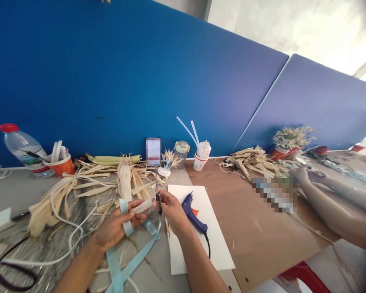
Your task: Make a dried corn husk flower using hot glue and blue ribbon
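My left hand (122,221) is closed around a pale, translucent strip (142,206) whose exact kind I cannot make out. A light blue ribbon (126,221) loops over its fingers and hangs down in long tails to the table. Close beside it, my right hand (172,209) grips black-handled scissors (159,202), their thin blades pointing up and away from me. The fingertips of both hands nearly meet near the strip's end. Just right of my right hand, a blue glue gun (193,213) lies on a white paper sheet (212,236).
Dried corn husks (125,177) and a white cable (76,228) cover the left side. Along the blue partition (125,81) stand a plastic bottle (24,148), an orange cup (62,165), a phone (153,151), a jar (181,152) and a white cup (200,162). Another person's arms (332,203) reach in at right.
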Demonstrator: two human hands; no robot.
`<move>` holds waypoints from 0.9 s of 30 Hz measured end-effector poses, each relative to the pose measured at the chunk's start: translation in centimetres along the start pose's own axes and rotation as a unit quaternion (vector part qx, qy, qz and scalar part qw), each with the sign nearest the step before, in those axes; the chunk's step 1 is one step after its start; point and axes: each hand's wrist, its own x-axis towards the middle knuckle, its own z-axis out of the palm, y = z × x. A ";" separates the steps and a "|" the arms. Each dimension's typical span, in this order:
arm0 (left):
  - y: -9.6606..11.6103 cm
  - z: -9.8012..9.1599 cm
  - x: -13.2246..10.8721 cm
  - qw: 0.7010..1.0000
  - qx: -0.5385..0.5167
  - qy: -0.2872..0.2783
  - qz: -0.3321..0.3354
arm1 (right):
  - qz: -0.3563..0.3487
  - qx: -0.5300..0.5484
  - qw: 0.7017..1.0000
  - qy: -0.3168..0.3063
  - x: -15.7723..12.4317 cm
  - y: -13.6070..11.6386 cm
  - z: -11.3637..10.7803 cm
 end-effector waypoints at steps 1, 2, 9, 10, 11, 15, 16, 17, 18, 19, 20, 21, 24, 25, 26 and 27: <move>0.0 0.0 0.0 1.000 0.012 -0.010 -0.004 | 0.007 0.011 1.000 -0.004 0.1 0.2 0.0; 0.0 0.0 -0.1 0.999 0.024 -0.021 -0.008 | 0.017 0.026 0.999 -0.007 0.2 0.4 0.0; 0.3 0.5 -0.4 0.998 0.046 -0.036 -0.016 | 0.060 0.004 0.998 -0.010 0.3 0.9 0.1; 0.3 0.6 -0.3 0.999 0.037 -0.028 -0.012 | 0.055 0.002 0.998 0.001 0.2 0.8 0.1; 0.3 0.6 -0.3 0.999 0.029 -0.020 -0.008 | 0.051 0.007 0.999 0.010 0.2 0.7 0.1; 0.4 0.5 -0.1 1.000 0.002 -0.016 0.010 | 0.045 0.051 0.997 0.042 0.2 0.4 0.3; 0.3 0.5 -0.1 1.000 -0.005 -0.019 0.015 | 0.044 0.062 0.996 0.051 0.2 0.3 0.3; 0.3 0.5 0.0 1.000 -0.011 -0.020 0.020 | 0.042 0.072 0.995 0.059 0.2 0.3 0.4; 0.3 0.4 0.0 0.999 -0.017 -0.019 0.024 | 0.041 0.080 0.994 0.065 0.2 0.2 0.5; 0.2 0.4 0.1 0.999 -0.022 -0.017 0.026 | 0.040 0.086 0.993 0.069 0.1 0.2 0.6; 0.1 0.3 0.2 0.999 -0.027 -0.012 0.028 | 0.039 0.089 0.993 0.069 0.1 0.3 0.6; 0.0 0.2 0.3 0.999 -0.030 -0.006 0.029 | 0.038 0.089 0.993 0.068 0.1 0.3 0.7; -0.2 0.0 0.5 0.998 -0.039 0.022 0.037 | 0.029 0.042 0.996 0.070 0.2 0.8 0.7; -0.2 0.0 0.5 0.998 -0.045 0.030 0.045 | 0.022 -0.003 0.997 0.075 0.2 0.9 0.6; -0.1 0.0 0.5 0.996 -0.053 0.037 0.058 | 0.011 -0.068 0.994 0.081 0.2 1.0 0.6; 0.0 0.0 0.5 0.995 -0.060 0.040 0.073 | -0.007 -0.151 0.984 0.090 0.1 1.1 0.6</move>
